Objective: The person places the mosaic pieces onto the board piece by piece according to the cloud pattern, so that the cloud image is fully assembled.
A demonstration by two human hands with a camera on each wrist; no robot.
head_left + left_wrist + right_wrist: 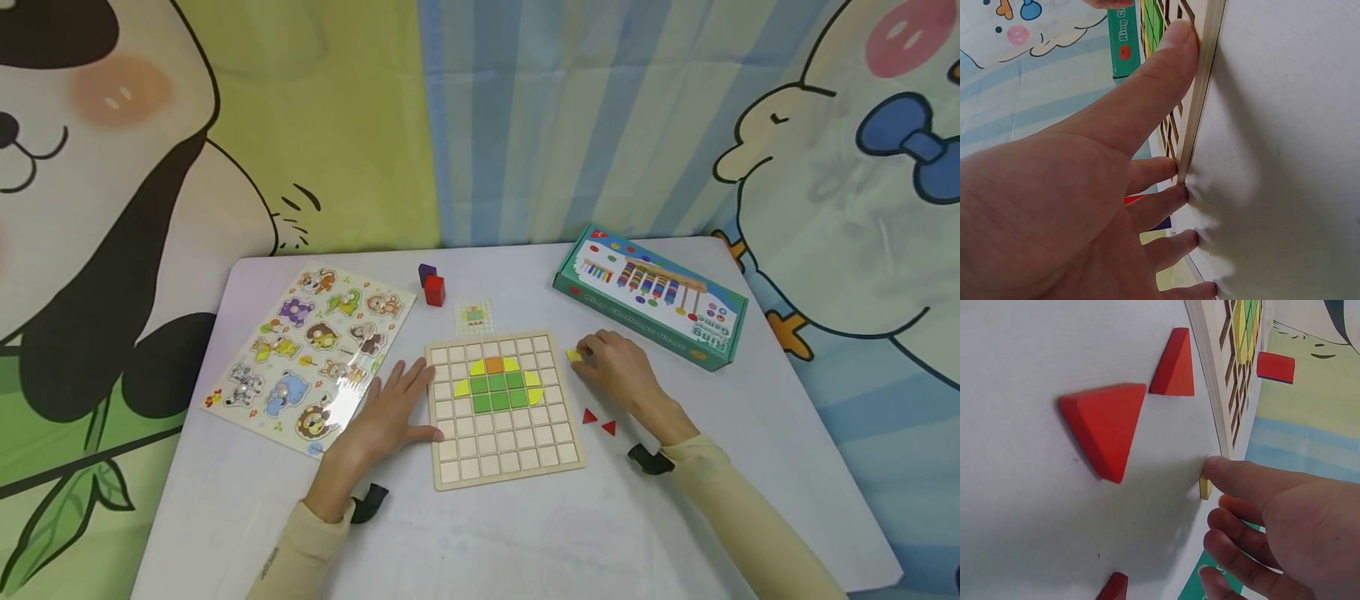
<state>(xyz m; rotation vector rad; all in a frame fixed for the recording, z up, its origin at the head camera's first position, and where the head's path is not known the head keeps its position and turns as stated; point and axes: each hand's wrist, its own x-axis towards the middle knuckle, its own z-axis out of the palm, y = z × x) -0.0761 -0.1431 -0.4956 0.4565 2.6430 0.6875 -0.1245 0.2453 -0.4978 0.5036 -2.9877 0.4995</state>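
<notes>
A square wooden board (510, 448) with a grid of pale tiles lies on the table. In its upper middle, green, yellow and orange pieces (498, 392) form a rounded pattern. My left hand (386, 414) rests at the board's left edge, fingers spread and thumb (1175, 47) against the rim. Right of the board, my right hand (622, 375) pinches a small yellow piece (1204, 486) low over the table. Its fingers partly hide the piece. Two red triangular pieces (589, 416) lie nearer me; the right wrist view shows another red piece (1115, 587) at its bottom edge.
A small pattern card (475, 317) lies behind the board, with a red cube (434, 291) and a purple block (427, 273) to its left. An animal puzzle board (292, 333) occupies the left side. At back right sits a green game box (652, 296).
</notes>
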